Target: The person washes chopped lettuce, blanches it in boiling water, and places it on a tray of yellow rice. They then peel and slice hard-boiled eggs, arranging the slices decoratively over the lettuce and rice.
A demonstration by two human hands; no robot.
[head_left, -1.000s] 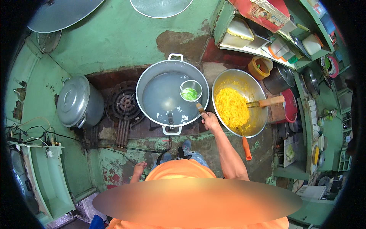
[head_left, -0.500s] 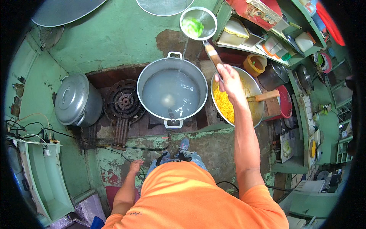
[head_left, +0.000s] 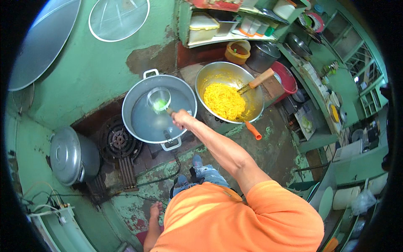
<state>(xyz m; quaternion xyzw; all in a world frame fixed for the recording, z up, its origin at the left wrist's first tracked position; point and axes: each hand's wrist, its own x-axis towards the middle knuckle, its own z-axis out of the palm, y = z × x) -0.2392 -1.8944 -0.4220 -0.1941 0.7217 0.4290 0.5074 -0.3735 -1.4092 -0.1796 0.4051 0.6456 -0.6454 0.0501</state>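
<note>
My right hand [head_left: 183,120] is closed around the handle of a round mesh strainer [head_left: 158,95]. The strainer is over the large aluminium pot [head_left: 128,120], inside its rim as seen from above; whether it touches the liquid I cannot tell. Pale green bits [head_left: 159,104] lie in the mesh. Cloudy greyish liquid [head_left: 145,122] fills much of the pot. Low at my side hangs my left hand [head_left: 155,208], away from everything, its fingers loosely apart with nothing seen in them. To the right of the pot, a steel bowl [head_left: 256,90] holds shredded yellow food [head_left: 224,101].
A wooden-handled utensil [head_left: 256,82] rests in the bowl, and an orange handle [head_left: 253,130] juts from beneath its near side. Left of the pot are a bare burner [head_left: 119,140] and a lidded pot [head_left: 69,155]. Behind the bowl stand a yellow tub [head_left: 237,52] and a shelf [head_left: 218,39].
My right hand has brought the strainer down and left, from above the bowl's far side to over the pot. The whole view has turned to the right. My left hand stays low.
</note>
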